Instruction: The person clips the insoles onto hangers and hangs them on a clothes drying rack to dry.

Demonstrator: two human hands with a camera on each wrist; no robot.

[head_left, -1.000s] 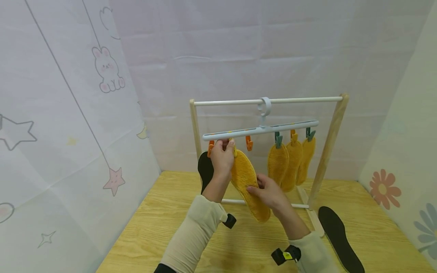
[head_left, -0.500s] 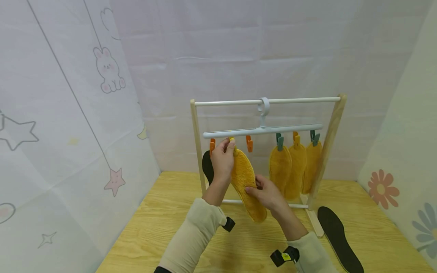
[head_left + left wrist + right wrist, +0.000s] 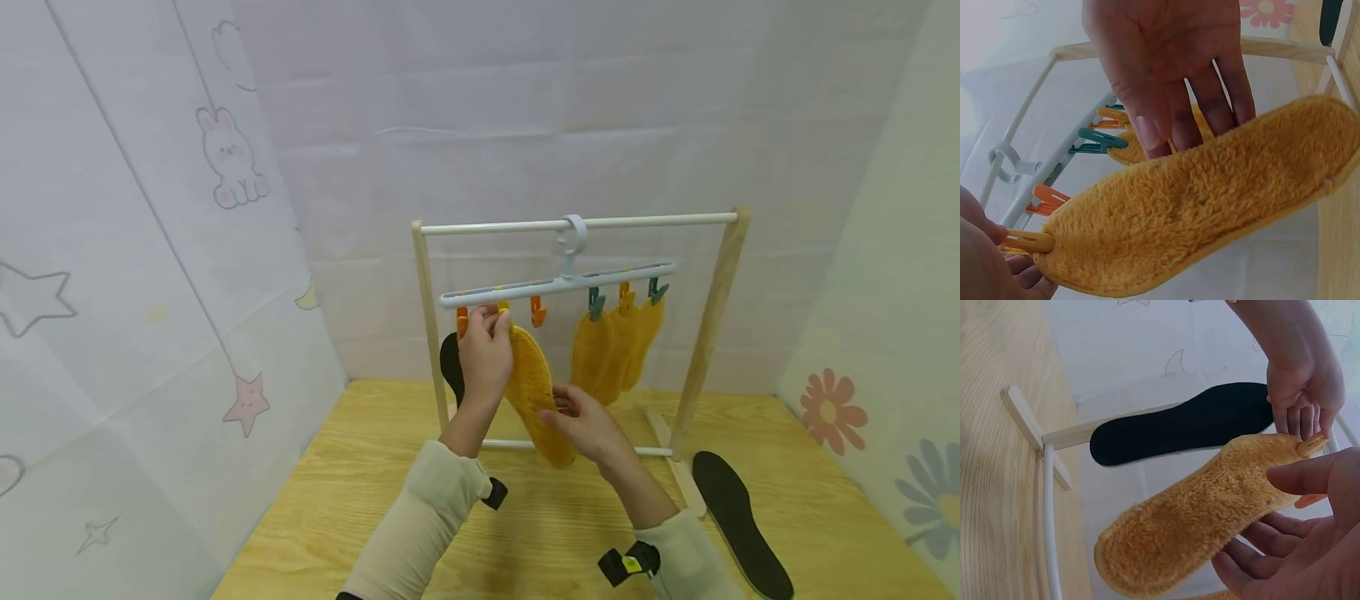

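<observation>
A fuzzy yellow insole (image 3: 534, 383) hangs at a slant from a yellow clip (image 3: 1032, 241) on the left half of the pale hanger (image 3: 525, 290). My left hand (image 3: 486, 358) pinches that clip between thumb and fingers. At the insole's middle is my right hand (image 3: 592, 425), its fingers loosely bent. In the right wrist view, the right thumb stands off the fuzzy face, while the right fingertips (image 3: 1229, 565) lie at or just behind the lower edge. Whether they touch is unclear. A black insole (image 3: 1179, 425) hangs beside it, left of my left hand.
Several yellow insoles (image 3: 592, 358) hang from green and orange clips on the right. An orange clip (image 3: 537, 312) hangs near the middle. The wooden rack (image 3: 708, 333) stands on the table (image 3: 360, 467); another black insole (image 3: 738, 517) lies at right.
The right thumb and fingers have loosened from the yellow insole, whose lower end has shifted slightly up and left. The hanger has swivelled back and forth, swinging the insoles on the right.
</observation>
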